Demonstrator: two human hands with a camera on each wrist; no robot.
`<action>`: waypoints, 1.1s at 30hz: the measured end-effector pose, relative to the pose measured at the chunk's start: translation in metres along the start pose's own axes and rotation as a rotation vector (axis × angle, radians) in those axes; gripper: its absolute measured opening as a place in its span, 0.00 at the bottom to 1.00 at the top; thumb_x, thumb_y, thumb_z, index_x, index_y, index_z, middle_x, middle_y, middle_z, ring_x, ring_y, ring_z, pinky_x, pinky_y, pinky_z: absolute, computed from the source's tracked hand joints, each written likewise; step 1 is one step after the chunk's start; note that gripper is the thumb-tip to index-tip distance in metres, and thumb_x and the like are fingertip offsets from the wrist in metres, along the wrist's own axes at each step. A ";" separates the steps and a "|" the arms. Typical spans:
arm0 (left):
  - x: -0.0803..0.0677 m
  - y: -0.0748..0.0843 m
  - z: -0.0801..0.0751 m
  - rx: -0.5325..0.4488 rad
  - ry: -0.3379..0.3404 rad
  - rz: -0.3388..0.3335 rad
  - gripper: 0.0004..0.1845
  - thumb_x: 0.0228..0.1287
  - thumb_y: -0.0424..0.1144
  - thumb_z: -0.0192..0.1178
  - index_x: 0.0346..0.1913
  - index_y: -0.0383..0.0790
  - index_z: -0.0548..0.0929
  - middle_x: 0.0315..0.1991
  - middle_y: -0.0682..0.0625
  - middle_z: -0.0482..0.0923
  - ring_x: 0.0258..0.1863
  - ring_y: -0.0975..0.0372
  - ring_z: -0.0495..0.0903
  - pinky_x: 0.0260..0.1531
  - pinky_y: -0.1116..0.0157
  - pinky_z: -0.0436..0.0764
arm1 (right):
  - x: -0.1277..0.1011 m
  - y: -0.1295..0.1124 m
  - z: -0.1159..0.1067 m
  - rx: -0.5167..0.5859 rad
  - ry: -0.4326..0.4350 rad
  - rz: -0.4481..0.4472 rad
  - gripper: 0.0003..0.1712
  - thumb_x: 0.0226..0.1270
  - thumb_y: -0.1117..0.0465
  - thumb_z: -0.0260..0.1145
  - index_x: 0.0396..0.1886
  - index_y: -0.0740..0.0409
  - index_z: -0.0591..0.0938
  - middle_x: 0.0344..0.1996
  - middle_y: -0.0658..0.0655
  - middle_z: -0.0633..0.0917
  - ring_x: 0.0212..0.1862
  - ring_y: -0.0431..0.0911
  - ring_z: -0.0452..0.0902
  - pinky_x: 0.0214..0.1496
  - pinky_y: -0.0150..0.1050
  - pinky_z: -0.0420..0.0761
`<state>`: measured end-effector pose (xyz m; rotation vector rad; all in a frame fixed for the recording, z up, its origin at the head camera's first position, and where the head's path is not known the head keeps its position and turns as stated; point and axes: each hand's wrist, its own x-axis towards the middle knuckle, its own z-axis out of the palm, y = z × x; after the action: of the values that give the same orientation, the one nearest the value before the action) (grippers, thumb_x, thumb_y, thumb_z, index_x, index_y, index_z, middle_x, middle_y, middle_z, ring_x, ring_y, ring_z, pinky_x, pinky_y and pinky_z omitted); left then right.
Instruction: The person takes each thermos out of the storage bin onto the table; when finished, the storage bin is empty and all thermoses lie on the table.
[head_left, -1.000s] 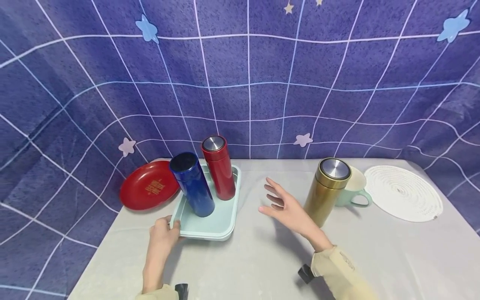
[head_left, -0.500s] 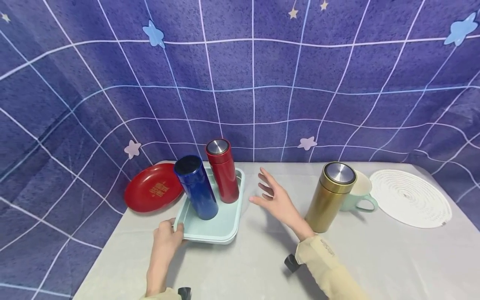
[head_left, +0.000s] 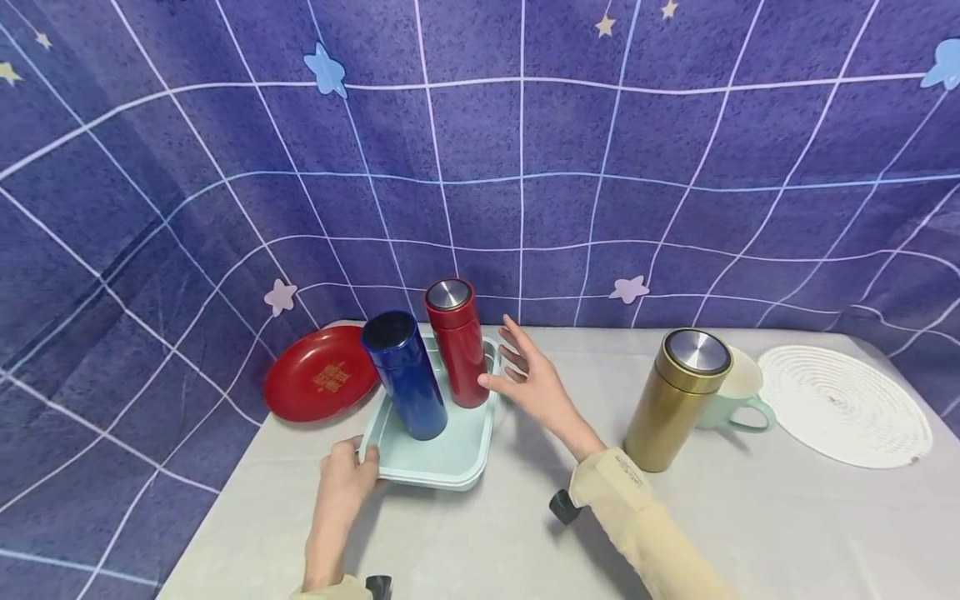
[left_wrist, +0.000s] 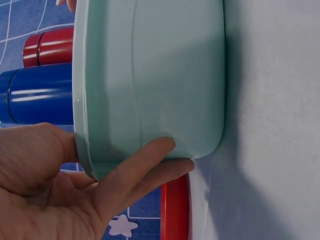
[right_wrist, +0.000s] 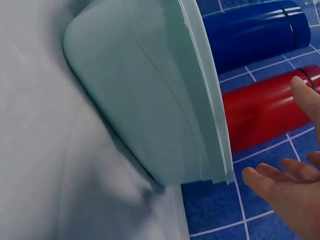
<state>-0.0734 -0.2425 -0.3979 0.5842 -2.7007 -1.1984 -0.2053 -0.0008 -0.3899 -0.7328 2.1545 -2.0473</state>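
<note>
A pale green plastic box (head_left: pixel 431 462) stands on the table, with a blue thermos (head_left: pixel 412 387) and a red thermos (head_left: pixel 463 354) upright within its rim. My left hand (head_left: pixel 347 479) grips the box's near left corner. In the left wrist view, the thumb is at the rim (left_wrist: pixel 82 100) and fingers (left_wrist: pixel 145 157) lie against the outer wall. Beside the box's right side, my right hand (head_left: pixel 538 392) is held in the air with spread, slightly bent fingers. Its thumb (right_wrist: pixel 302 95) is near the red thermos; whether they touch I cannot tell.
A red plate (head_left: pixel 303 392) lies left of the box. To the right stands a gold thermos (head_left: pixel 667 417), partly in front of a mint green mug (head_left: pixel 723 408). A round white woven mat (head_left: pixel 847 417) is at the far right. Behind the table hangs a blue gridded curtain (head_left: pixel 570 208).
My right hand has moved left from near the gold thermos to beside the red thermos. The left hand keeps its grip on the box. The whole head view has shifted slightly.
</note>
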 end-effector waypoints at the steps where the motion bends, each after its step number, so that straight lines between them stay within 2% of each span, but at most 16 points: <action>1: 0.000 0.000 0.000 0.001 0.002 0.001 0.20 0.67 0.29 0.49 0.56 0.16 0.74 0.31 0.30 0.84 0.27 0.55 0.85 0.28 0.60 0.81 | 0.002 0.000 0.001 -0.002 -0.002 -0.004 0.53 0.58 0.66 0.73 0.78 0.45 0.54 0.73 0.60 0.64 0.70 0.59 0.64 0.66 0.53 0.68; 6: 0.001 0.001 0.000 -0.006 0.002 0.002 0.20 0.67 0.28 0.50 0.56 0.15 0.73 0.28 0.32 0.84 0.25 0.56 0.84 0.24 0.64 0.79 | 0.012 0.002 0.008 -0.028 -0.008 -0.011 0.53 0.58 0.63 0.73 0.78 0.43 0.54 0.73 0.60 0.64 0.70 0.57 0.64 0.66 0.54 0.68; 13: -0.001 0.001 0.001 -0.035 -0.002 -0.002 0.20 0.67 0.28 0.48 0.56 0.15 0.73 0.37 0.25 0.82 0.27 0.54 0.86 0.27 0.61 0.83 | 0.025 0.005 0.017 -0.028 -0.019 -0.011 0.55 0.56 0.61 0.75 0.78 0.47 0.53 0.74 0.58 0.63 0.70 0.57 0.64 0.66 0.52 0.68; 19: 0.000 0.001 0.000 -0.009 0.003 0.001 0.20 0.67 0.28 0.49 0.56 0.15 0.73 0.34 0.28 0.83 0.29 0.54 0.85 0.29 0.59 0.82 | 0.033 0.006 0.026 -0.073 0.007 -0.055 0.56 0.55 0.61 0.76 0.78 0.50 0.54 0.72 0.57 0.66 0.70 0.52 0.65 0.69 0.48 0.66; 21: 0.001 0.002 0.000 -0.004 0.007 0.006 0.19 0.67 0.28 0.49 0.56 0.15 0.74 0.34 0.28 0.83 0.29 0.53 0.85 0.29 0.59 0.82 | 0.035 0.006 0.030 -0.093 0.027 -0.071 0.56 0.54 0.61 0.77 0.78 0.48 0.55 0.70 0.56 0.70 0.68 0.51 0.68 0.68 0.48 0.69; 24: 0.002 0.003 0.001 0.013 0.019 0.023 0.19 0.67 0.28 0.49 0.56 0.16 0.74 0.40 0.25 0.82 0.34 0.49 0.86 0.33 0.56 0.83 | 0.038 0.008 0.034 -0.120 0.072 -0.082 0.54 0.53 0.59 0.78 0.77 0.45 0.58 0.64 0.55 0.76 0.62 0.51 0.75 0.63 0.49 0.74; 27: 0.002 0.003 0.002 0.013 0.020 0.019 0.20 0.67 0.28 0.49 0.56 0.15 0.74 0.43 0.24 0.80 0.38 0.47 0.85 0.35 0.54 0.83 | 0.041 0.011 0.039 -0.147 0.115 -0.087 0.52 0.52 0.59 0.78 0.75 0.47 0.62 0.58 0.56 0.80 0.57 0.51 0.79 0.59 0.49 0.77; 33: 0.000 0.001 0.000 0.006 0.019 0.004 0.20 0.67 0.28 0.50 0.56 0.15 0.74 0.42 0.24 0.81 0.35 0.49 0.85 0.34 0.55 0.83 | 0.044 0.016 0.047 -0.203 0.184 -0.076 0.46 0.48 0.56 0.81 0.68 0.48 0.71 0.51 0.54 0.84 0.49 0.49 0.82 0.54 0.47 0.80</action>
<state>-0.0741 -0.2421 -0.3975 0.5870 -2.6895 -1.1786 -0.2303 -0.0616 -0.3982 -0.6802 2.5016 -2.0259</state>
